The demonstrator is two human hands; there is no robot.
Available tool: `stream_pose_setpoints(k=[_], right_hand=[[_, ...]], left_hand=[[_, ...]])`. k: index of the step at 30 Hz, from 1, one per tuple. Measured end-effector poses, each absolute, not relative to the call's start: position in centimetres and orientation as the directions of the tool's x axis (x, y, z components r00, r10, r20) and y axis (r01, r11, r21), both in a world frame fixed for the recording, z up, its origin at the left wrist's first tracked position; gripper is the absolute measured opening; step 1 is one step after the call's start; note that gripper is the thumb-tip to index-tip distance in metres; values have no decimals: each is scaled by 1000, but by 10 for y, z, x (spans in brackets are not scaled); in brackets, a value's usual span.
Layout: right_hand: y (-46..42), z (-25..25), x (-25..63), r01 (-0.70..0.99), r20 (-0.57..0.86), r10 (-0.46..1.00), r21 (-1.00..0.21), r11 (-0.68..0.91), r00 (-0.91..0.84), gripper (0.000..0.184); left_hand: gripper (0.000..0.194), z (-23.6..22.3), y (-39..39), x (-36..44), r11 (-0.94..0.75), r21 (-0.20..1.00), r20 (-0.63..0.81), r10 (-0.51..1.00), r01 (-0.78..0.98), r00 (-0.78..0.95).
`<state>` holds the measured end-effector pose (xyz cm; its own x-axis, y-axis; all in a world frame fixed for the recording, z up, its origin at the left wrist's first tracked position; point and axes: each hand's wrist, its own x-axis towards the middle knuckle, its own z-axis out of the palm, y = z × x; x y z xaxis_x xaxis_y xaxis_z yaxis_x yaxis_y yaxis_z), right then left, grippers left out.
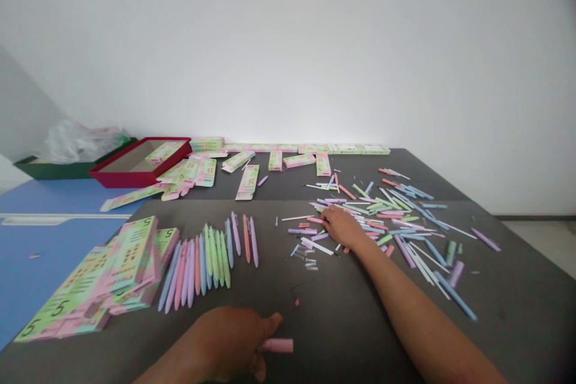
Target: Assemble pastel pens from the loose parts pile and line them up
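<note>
The person's left hand (227, 342) is closed, gripping a short pink pen barrel (278, 345) near the front edge of a dark grey table (342, 327), with the barrel poking out past the thumb. The right hand (342, 226) is reaching forward and resting on a loose spread of pastel pen parts (396, 225). Its fingers are curled downward, though whether they are gripping anything is hard to tell from this angle. The spread is mixing lilac, blue, green and pink barrels with thin white sticks. To the left of the hands, pastel pens (207, 264) are lying side by side in a fanned row, and just beside them a stack of pink-and-green printed cartons (96, 288) marked with a large 5 is sitting on the table. Farther back, more flattened cartons (274, 160) are lying across the table's far side, and one is sitting inside a red box (135, 179). Beyond it, a dark green tray (74, 170) is holding clear plastic film (74, 143), above a blue surface (54, 240).
</note>
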<state>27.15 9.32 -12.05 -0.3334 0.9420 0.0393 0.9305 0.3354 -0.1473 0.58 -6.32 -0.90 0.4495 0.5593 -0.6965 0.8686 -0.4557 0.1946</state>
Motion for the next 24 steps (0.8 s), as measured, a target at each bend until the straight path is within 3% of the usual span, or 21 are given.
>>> stream_pose_setpoints(k=[8,13,20,24], right_hand=[[95,-126,266,921,92,934,-160,356,-345,16],[96,-122,278,943,184,952,-185,278,-245,21],[101,-101,321,930,497,867,-329,162,25,20],[94,-83,347,910,584,800,-392,134,134,20]], left_hand=[[69,-10,-64,5,-448,200,-714,543,872,442],[70,-12,-64,3,-433,200,-703,562,879,436],[72,-6,-63,4,-421,194,-721,552,886,420],[72,-5,-64,2,-430,189,-715,556,883,424]])
